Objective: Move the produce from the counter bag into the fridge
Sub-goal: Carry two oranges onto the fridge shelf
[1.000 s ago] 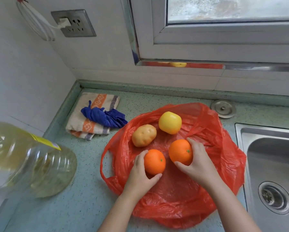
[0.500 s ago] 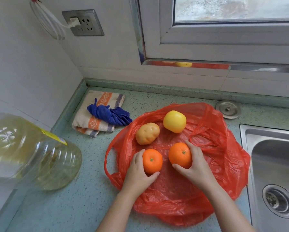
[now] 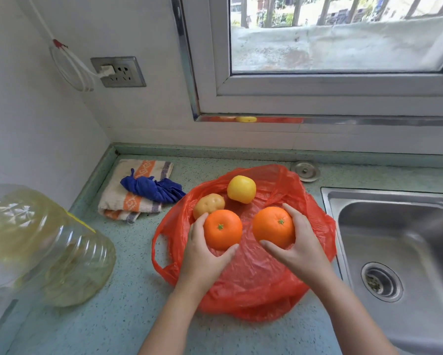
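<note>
Observer: Produce count is four pieces, all over the red plastic bag (image 3: 253, 285), which lies spread open on the counter (image 3: 128, 316). None is in a fridge, and no fridge is in view.

Recorder: Hands?

Observer: The left hand (image 3: 202, 257) is curled round the left orange (image 3: 223, 229), thumb on its near side, fingers up its left flank. The right hand (image 3: 299, 249) is wrapped round the right orange (image 3: 273, 225), thumb near, fingers over the far right. Both fruits are stem-up and apart from each other. I cannot tell whether they are clear of the plastic.

Recorder: And the rest?

Observer: Just beyond the left orange sits the potato (image 3: 207, 204), partly hidden by it. The yellow fruit (image 3: 241, 188), apple-like, is farther back near the bag's far rim. Neither is touched.

Recorder: Stage?

Observer: Early, by my reading. The first pick-up is in hand, with carrying and placing undone for all four. Both hands are full, so a second trip looks likely.

Recorder: Surroundings?

Observer: A steel sink (image 3: 394, 226) to the right of the bag, a striped towel (image 3: 135, 201) under a blue cloth (image 3: 153, 188) at far left, and an oil jug (image 3: 35, 239) at near left.
</note>
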The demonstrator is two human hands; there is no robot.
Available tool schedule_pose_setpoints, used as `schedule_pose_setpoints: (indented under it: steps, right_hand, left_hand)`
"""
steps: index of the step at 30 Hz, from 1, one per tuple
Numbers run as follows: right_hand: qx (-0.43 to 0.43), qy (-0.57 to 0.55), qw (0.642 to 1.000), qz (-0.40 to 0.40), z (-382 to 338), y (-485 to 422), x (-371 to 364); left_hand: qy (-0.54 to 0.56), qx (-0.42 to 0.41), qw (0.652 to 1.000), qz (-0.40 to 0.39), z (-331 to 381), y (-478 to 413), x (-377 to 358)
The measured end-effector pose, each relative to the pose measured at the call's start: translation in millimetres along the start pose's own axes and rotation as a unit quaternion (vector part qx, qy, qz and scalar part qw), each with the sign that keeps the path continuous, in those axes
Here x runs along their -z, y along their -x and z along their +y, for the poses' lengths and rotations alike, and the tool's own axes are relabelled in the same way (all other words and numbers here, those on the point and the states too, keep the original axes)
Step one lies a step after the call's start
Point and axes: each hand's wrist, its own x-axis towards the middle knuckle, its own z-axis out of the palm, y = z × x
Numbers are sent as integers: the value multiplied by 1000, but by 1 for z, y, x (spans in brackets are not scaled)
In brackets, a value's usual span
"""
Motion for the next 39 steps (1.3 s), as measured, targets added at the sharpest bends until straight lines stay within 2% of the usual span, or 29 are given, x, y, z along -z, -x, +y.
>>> schedule_pose_setpoints:
  steps: [7,16,21,30,35,39]
  right_hand:
    - [-22,7,995,94,-39,75,15]
    - [-119,-17,963,240,-67,209,2]
    - [-166,-15,936,311,-77,286,8]
    - [-202,-3,832,516,-72,437,44]
    - [-234,27,763,602,-59,547,68]
    - [-258,64,707,655,-53,652,88]
  left_hand:
    - [34,-88,995,-39,21,40,30]
    - [79,-164,970,-163,13,112,53]
    - [104,-207,941,-247,27,154,37]
    - [126,-318,854,-393,97,267,-22]
    - [144,-353,782,-493,135,371,-62]
    - [144,-381,736,-541,160,474,-92]
